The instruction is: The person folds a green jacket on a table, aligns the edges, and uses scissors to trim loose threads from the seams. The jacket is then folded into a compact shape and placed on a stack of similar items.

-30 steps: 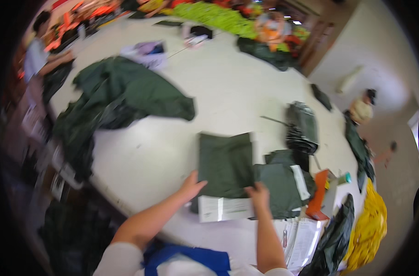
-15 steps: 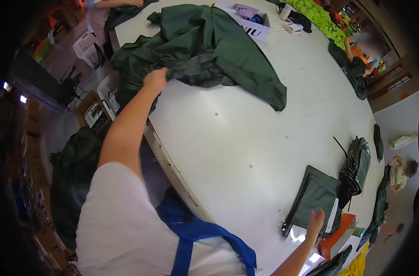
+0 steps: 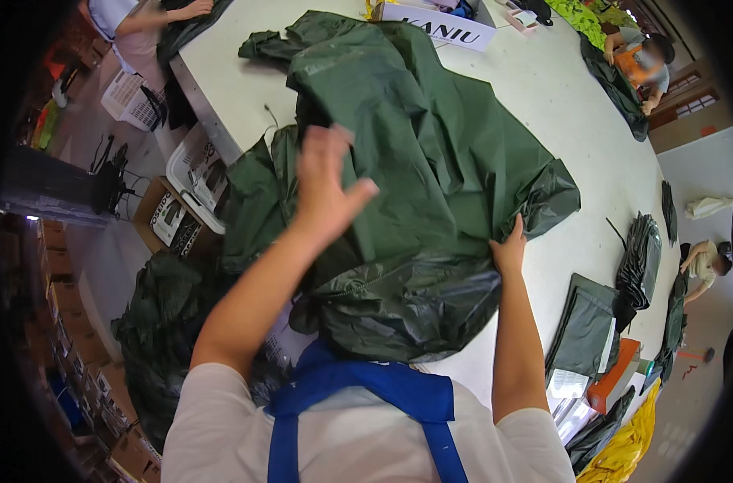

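A large dark green rainwear garment (image 3: pixel 415 153) lies spread and rumpled across the table in front of me, its shiny dark inner side turned up along the near edge. Over its left part hovers my left hand (image 3: pixel 328 189), fingers spread and slightly smeared by motion, holding nothing. On the garment's right side, my right hand (image 3: pixel 509 245) pinches the fabric between thumb and fingers, close to a folded-back shiny part. Part of the garment hangs over the near table edge by my blue apron (image 3: pixel 366 386); whether it has sleeves or a hood I cannot tell.
Folded dark green garments (image 3: pixel 580 326) and a stack of dark plastic packets (image 3: pixel 640 262) lie at the right, near an orange box (image 3: pixel 614 374) and yellow fabric (image 3: pixel 628 443). A white box (image 3: pixel 439 26) stands at the back. Co-workers handle dark garments around the table.
The garment has been pulled toward me and spread wider. My right hand has moved from beside the folded garments onto its right side. My left hand has let go and opened.
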`<state>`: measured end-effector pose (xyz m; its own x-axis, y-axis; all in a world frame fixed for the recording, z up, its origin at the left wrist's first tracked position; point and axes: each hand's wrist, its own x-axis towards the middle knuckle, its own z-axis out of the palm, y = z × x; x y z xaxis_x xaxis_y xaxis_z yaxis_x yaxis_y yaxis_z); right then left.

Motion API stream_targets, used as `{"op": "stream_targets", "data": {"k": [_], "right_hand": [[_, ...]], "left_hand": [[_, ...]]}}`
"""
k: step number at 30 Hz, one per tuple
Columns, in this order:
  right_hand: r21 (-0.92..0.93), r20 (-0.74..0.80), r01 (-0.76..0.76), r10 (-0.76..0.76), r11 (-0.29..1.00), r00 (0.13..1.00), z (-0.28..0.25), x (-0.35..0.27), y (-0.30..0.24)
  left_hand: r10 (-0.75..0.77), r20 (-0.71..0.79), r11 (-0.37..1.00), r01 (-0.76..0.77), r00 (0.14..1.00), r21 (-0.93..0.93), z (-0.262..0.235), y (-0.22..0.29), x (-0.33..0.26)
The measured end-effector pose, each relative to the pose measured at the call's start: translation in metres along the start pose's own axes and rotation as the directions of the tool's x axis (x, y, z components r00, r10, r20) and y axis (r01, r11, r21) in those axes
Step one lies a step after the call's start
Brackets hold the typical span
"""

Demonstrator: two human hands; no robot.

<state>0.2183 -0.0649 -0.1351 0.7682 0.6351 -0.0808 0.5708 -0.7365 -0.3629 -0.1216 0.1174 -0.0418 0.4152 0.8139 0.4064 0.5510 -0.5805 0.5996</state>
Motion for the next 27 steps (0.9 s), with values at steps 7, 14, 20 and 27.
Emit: {"op": "stream_targets", "data": {"k": [7,14,20,27], "right_hand": [[-0.294,-0.020,0.001,-0.007,0.956,1.000,-0.060,-0.006,0.109],[0.148,-0.258,-0.290,0.320,0.946,0.912,-0.071,0.005,0.175],[0.119,-0.259,-0.277,0.299,0.953,0.918,-0.028,-0.149,0.128],[0.261,-0.108,-0.173,0.207,0.950,0.972,-0.038,-0.127,0.109]], "left_hand": [[-0.385,0.009,0.737,0.313,0.923,-0.598,0.020,-0.116,0.100],[0.225,0.659,0.950,-0.011,0.718,-0.313,0.073,-0.003,-0.004],[-0.026,-0.047,1.000,0.026,0.999,0.001,0.063,-0.024,0.047],[-0.253,0.593,0.806,0.506,0.764,-0.308,0.098,-0.026,0.080]]}}
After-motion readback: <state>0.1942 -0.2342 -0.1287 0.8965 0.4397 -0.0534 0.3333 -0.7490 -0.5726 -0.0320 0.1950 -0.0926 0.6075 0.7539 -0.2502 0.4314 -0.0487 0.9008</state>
